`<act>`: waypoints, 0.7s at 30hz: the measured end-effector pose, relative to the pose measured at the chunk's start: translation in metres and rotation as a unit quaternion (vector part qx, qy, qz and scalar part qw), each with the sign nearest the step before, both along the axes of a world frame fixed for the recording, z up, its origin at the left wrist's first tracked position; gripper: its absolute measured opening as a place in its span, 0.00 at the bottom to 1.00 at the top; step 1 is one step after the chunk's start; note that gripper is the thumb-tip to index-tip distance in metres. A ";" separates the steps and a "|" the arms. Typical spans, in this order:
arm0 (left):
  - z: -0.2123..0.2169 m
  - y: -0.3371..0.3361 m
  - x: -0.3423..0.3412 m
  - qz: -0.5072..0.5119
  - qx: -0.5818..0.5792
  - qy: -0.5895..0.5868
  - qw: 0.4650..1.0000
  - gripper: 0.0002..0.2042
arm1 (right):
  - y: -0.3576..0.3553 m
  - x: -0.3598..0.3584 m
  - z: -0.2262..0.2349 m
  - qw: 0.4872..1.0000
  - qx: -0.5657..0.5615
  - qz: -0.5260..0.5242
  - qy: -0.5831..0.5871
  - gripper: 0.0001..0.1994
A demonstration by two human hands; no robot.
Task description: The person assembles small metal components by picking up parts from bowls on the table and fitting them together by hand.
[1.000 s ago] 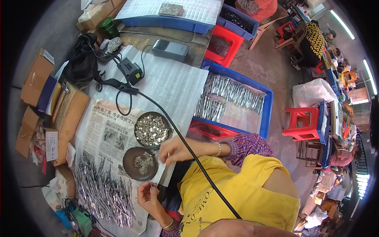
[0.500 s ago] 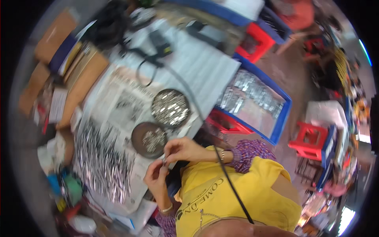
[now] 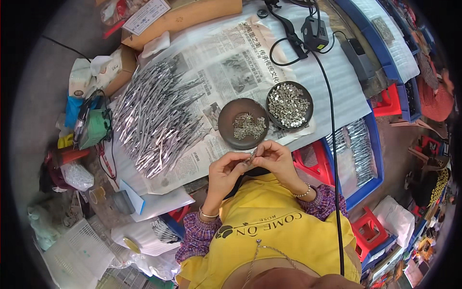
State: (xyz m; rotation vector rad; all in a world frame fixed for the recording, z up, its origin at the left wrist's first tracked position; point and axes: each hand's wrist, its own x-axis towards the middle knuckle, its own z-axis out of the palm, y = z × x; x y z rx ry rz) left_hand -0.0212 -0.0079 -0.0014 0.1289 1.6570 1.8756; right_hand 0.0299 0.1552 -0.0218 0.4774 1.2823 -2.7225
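My left hand and my right hand meet at the table's near edge, fingertips pinched together. Between them is something small and greyish, too small to name. Just beyond my fingers sits a round brown dish with a little heap of tiny thin metal parts. Touching or nearly touching it on the right, a dark round dish holds many small shiny metal pieces. Left of the dishes, a broad pile of slender silvery metal strips lies on newspaper.
A black cable hangs down past my right side from a black device. At right, a blue tray holds rows of silvery strips, beside a red stool. Cardboard boxes and clutter line the far and left edges.
The view has turned, so the table and dishes appear shifted right and rotated. My hands stay pinched together near the brown dish, both fingertips still meeting.
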 end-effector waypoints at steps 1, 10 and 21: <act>0.000 0.000 0.000 0.001 0.010 0.012 1.000 0.10 | -0.001 0.000 -0.001 1.000 0.002 -0.007 0.003 0.08; -0.008 -0.001 0.002 -0.002 0.064 -0.121 0.991 0.09 | -0.001 0.003 0.003 0.999 0.021 -0.025 0.000 0.10; 0.003 0.012 0.013 0.049 0.029 0.041 0.998 0.09 | -0.002 0.009 -0.009 0.997 0.061 -0.033 -0.023 0.07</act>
